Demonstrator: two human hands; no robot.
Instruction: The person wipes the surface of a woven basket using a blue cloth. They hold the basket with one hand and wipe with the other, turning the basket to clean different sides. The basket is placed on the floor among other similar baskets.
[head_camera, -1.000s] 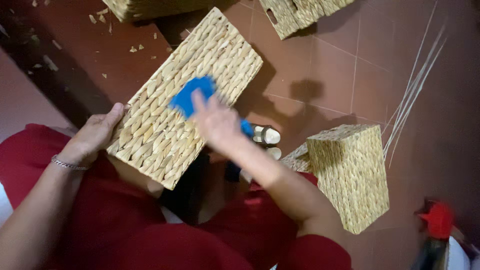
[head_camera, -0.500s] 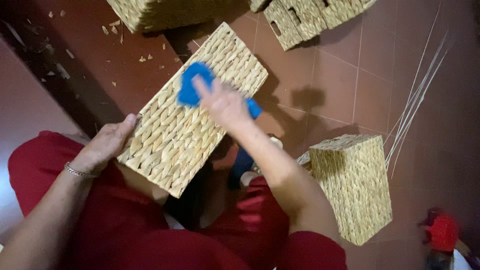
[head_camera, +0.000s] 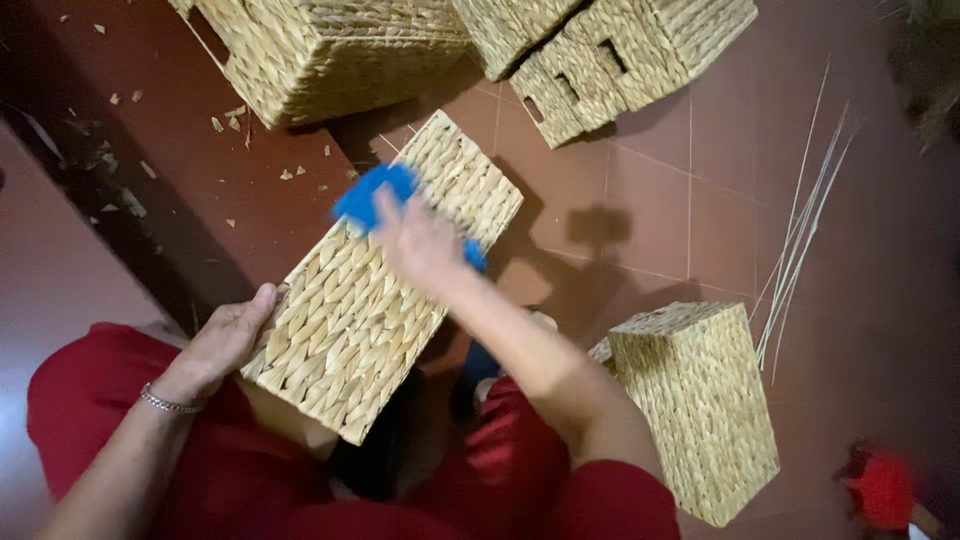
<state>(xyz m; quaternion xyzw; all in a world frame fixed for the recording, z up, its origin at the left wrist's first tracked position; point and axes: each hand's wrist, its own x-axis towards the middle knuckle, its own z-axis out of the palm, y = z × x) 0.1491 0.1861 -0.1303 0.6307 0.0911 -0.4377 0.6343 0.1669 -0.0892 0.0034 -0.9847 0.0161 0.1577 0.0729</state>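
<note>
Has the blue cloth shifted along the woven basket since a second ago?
Yes. The blue cloth under the right hand slid from mid-panel toward the woven basket's far end.

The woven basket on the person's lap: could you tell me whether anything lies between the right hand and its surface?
Yes: a blue cloth lies under the right hand, pressed against the woven basket. The left hand grips the basket's edge directly.
</note>
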